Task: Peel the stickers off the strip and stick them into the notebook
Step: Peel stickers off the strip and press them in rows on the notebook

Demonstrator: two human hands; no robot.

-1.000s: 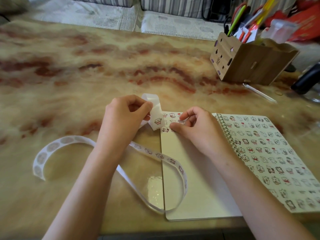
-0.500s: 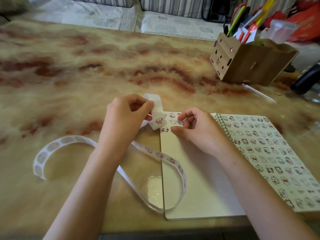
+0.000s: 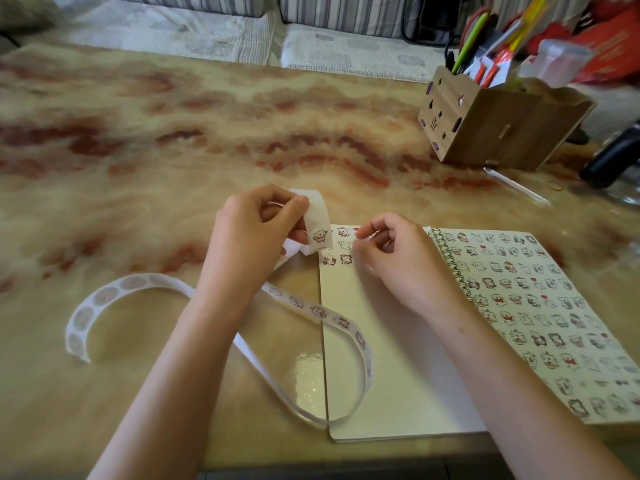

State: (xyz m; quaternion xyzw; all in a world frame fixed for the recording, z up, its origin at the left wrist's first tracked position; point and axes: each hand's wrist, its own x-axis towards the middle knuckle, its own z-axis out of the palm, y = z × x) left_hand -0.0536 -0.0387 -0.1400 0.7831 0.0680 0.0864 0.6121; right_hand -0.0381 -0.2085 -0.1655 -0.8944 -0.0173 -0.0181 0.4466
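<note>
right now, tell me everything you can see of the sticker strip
The sticker strip is a long white paper ribbon. It loops over the table and the left edge of the notebook. Its far-left stretch shows only empty round outlines; the middle carries cartoon animal stickers. The left hand pinches its folded upper end.

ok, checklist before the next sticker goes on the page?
1. Strip held: left hand grips the strip, folded over its fingers. Ok.
2. Next sticker ready: a bear sticker faces up on the fold. Ok.
3. Right hand free to peel: its fingertips are pinched together over the page's top rows. Whether they hold a sticker: cannot tell.
4. Room to stick: notebook lies open, left page blank below its few stickers. Ok.
5. Page unobstructed: the strip's loose loop lies over the left page's lower edge and may get in the way later. Not ok.
</note>
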